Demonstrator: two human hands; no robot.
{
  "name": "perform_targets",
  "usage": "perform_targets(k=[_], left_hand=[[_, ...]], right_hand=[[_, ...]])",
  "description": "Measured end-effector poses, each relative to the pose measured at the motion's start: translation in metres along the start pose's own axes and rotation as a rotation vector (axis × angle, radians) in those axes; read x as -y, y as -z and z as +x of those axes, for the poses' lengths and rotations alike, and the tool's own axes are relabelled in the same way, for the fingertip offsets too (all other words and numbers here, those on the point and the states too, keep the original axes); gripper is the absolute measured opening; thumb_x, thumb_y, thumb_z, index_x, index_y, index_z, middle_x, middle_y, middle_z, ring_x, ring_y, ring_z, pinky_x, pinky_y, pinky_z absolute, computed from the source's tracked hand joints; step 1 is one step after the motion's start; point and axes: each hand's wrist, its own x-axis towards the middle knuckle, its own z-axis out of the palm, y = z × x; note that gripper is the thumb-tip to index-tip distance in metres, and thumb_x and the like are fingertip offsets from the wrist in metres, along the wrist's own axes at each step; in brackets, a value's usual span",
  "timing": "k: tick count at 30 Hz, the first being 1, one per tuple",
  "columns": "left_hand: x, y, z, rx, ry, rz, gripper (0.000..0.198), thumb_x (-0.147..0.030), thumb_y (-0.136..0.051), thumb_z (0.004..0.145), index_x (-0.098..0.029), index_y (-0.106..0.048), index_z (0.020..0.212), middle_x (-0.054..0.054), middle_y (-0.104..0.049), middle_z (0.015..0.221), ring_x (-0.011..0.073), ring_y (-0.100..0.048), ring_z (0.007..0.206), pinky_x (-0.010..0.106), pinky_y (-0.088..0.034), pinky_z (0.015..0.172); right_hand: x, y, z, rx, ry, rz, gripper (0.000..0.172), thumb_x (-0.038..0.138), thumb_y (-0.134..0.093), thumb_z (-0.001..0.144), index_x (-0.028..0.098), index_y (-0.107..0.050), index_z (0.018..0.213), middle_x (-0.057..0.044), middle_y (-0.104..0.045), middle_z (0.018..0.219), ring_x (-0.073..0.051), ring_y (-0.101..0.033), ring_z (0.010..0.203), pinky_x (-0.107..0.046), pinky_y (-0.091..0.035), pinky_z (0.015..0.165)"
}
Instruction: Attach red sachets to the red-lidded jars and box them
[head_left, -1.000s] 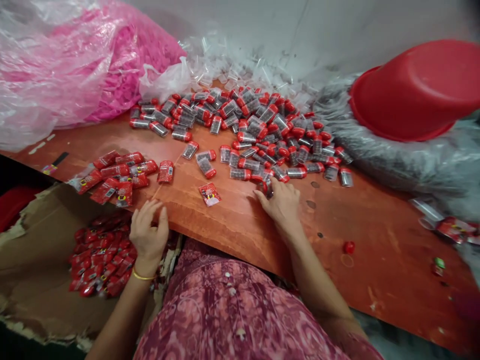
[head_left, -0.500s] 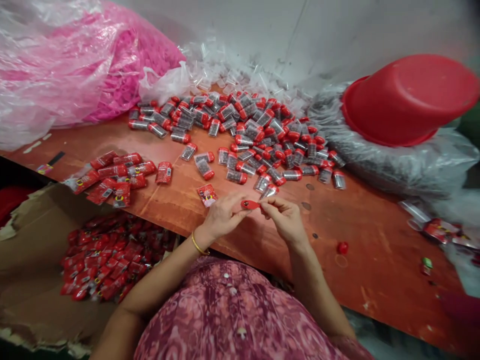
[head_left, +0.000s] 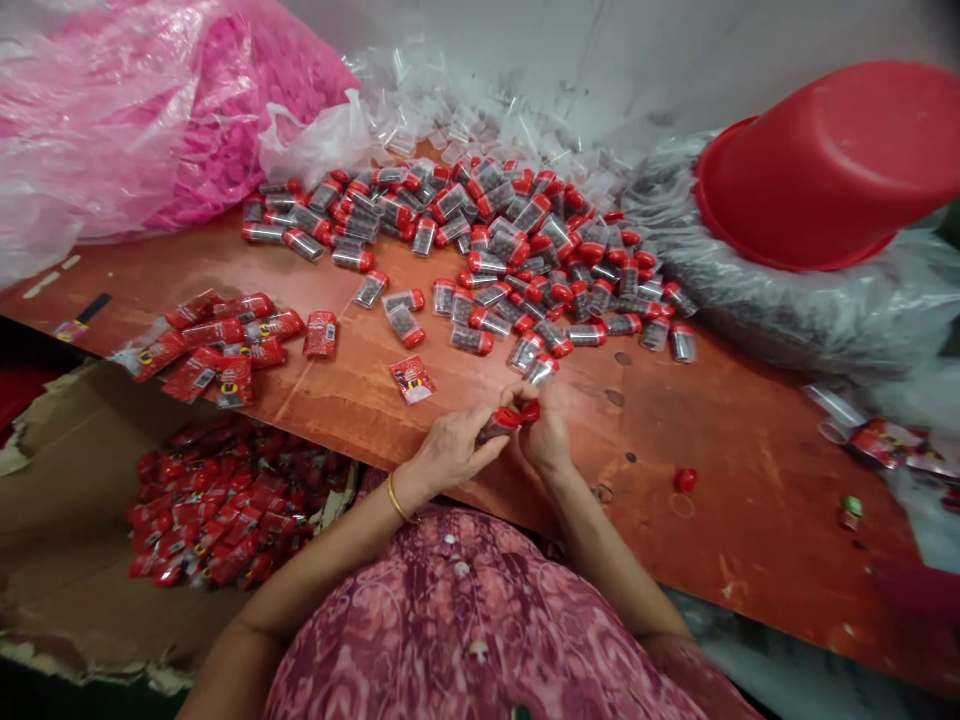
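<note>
My left hand [head_left: 448,450] and my right hand [head_left: 545,436] meet over the near edge of the wooden table [head_left: 757,500]. Both are closed on one small red-capped vial [head_left: 507,421] held between them. Just beyond my fingers lies a big heap of the same red-capped vials [head_left: 517,250]. A single red label sleeve [head_left: 412,379] lies flat on the table to the left of my hands. Farther left is a small cluster of red-wrapped vials [head_left: 217,345].
A torn cardboard box [head_left: 67,560] at lower left holds several wrapped red vials [head_left: 217,510]. A pink plastic bag [head_left: 135,120] fills the back left. An upturned red basin [head_left: 832,170] rests on a clear bag at the right. A loose red cap [head_left: 684,479] lies at the right.
My left hand came up from the box edge to join my right hand at the table's edge. My right hand took a vial from the heap; both hands now grip it.
</note>
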Motion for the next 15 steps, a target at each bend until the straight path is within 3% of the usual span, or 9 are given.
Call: perform_targets(k=[3, 5, 8, 11, 15], left_hand=[[0.006, -0.004, -0.001, 0.019, -0.028, 0.121, 0.024, -0.037, -0.044, 0.089, -0.016, -0.055, 0.095, 0.007, -0.064, 0.085, 0.0198, -0.058, 0.078, 0.032, -0.044, 0.072], [0.01, -0.009, -0.003, 0.029, -0.041, 0.198, 0.028, -0.04, -0.041, 0.09, -0.016, -0.055, 0.092, 0.007, -0.064, 0.082, 0.0206, -0.057, 0.077, 0.034, -0.043, 0.073], [0.013, -0.016, -0.005, 0.025, -0.066, 0.265, 0.029, -0.04, -0.038, 0.091, -0.016, -0.055, 0.088, 0.008, -0.062, 0.081, 0.0212, -0.055, 0.077, 0.035, -0.043, 0.073], [0.015, -0.022, -0.007, 0.003, -0.102, 0.269, 0.028, -0.036, -0.036, 0.092, -0.016, -0.053, 0.086, 0.009, -0.061, 0.082, 0.0219, -0.053, 0.078, 0.035, -0.043, 0.075], [0.019, -0.027, -0.009, 0.02, -0.153, 0.252, 0.023, -0.03, -0.036, 0.092, -0.016, -0.053, 0.085, 0.009, -0.061, 0.08, 0.0222, -0.052, 0.079, 0.036, -0.043, 0.074]], right_hand=[[-0.002, 0.004, 0.002, 0.155, -0.088, 0.068, 0.079, 0.081, -0.013, 0.075, 0.021, -0.065, 0.077, -0.002, -0.055, 0.061, -0.016, -0.052, 0.057, -0.029, -0.043, 0.054], [-0.005, 0.008, 0.005, 0.227, -0.125, 0.013, 0.075, 0.078, -0.019, 0.077, 0.022, -0.067, 0.092, -0.005, -0.065, 0.08, -0.019, -0.061, 0.076, -0.033, -0.049, 0.069], [-0.012, 0.012, 0.009, 0.306, -0.133, -0.171, 0.061, 0.069, -0.031, 0.082, 0.024, -0.065, 0.105, -0.006, -0.067, 0.104, -0.021, -0.06, 0.102, -0.038, -0.046, 0.092], [-0.019, 0.016, 0.007, 0.366, -0.011, -0.401, 0.056, 0.062, -0.033, 0.087, 0.024, -0.06, 0.117, -0.006, -0.061, 0.122, -0.021, -0.053, 0.116, -0.041, -0.038, 0.103], [-0.024, 0.018, -0.003, 0.344, 0.19, -0.706, 0.053, 0.052, -0.024, 0.093, 0.022, -0.055, 0.124, -0.008, -0.057, 0.128, -0.02, -0.049, 0.122, -0.042, -0.033, 0.108]])
